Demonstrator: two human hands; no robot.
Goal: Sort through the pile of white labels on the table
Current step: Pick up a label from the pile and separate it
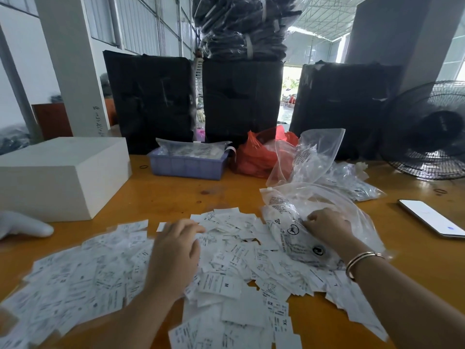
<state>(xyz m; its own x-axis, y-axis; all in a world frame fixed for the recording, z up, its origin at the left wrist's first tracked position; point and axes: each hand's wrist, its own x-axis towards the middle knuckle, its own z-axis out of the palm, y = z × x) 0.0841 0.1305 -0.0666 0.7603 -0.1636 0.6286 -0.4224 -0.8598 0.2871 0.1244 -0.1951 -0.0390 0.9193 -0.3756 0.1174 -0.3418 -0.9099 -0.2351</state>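
Both hands worked over the counter (176, 195), an orange-brown wooden surface. Behind it stood three tall black bundles (241, 99), a black floor fan (432, 132) at the far right and a white box (63, 175) at the left.

Spread across the near half of the counter lay the pile of white labels (105, 273), small printed slips overlapping loosely from the left edge to below the right forearm. At its right end sat a clear plastic bag (297, 235) with black print, partly on top of the slips.

Further back were a red plastic bag (259, 154), a lilac tray (188, 165) holding packets, and more clear bags (312, 152). A phone (430, 217) with a lit screen lay apart at the right.

The left hand (176, 250) reached in from below, palm down, fingers relaxed and slightly spread, resting flat on the middle of the pile; motion blur softened its fingertips. The right hand (327, 222), a thin bangle (362, 260) on its wrist, came in from the lower right with fingers curled, gripping the clear plastic bag's film.

At the left edge, a white-gloved hand (22, 226) of someone else rested on the counter.
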